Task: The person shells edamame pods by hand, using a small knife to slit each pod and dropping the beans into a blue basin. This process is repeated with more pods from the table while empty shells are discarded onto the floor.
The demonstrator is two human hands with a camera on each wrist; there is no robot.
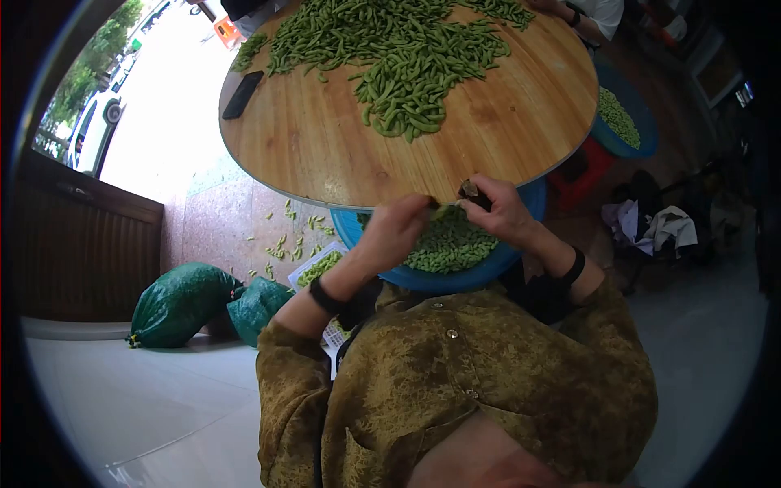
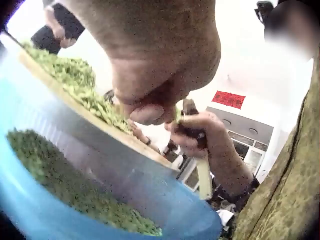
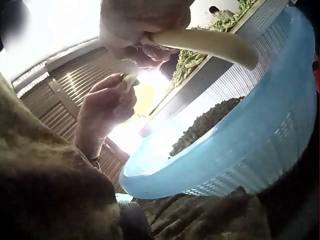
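Observation:
My left hand [image 1: 396,230] pinches a green bean pod [image 3: 129,82] between thumb and fingertips, over the far part of a blue basket [image 1: 465,281]. Close beside it, my right hand [image 1: 506,213] grips a tool whose pale, flat handle [image 3: 210,44] sticks out of the fist in the right wrist view. A dark end of this tool [image 2: 189,107] shows above the fingers in the left wrist view; its exact kind I cannot tell. Shelled green beans [image 1: 451,250] lie in the basket below both hands.
A round wooden table [image 1: 309,138] stands just beyond the basket, bearing a large heap of pods [image 1: 415,69] and a dark phone-like slab [image 1: 242,95]. Green sacks [image 1: 185,305], a white crate [image 1: 294,275] and scattered pods are on the left floor. Another blue basin [image 1: 647,146] stands right.

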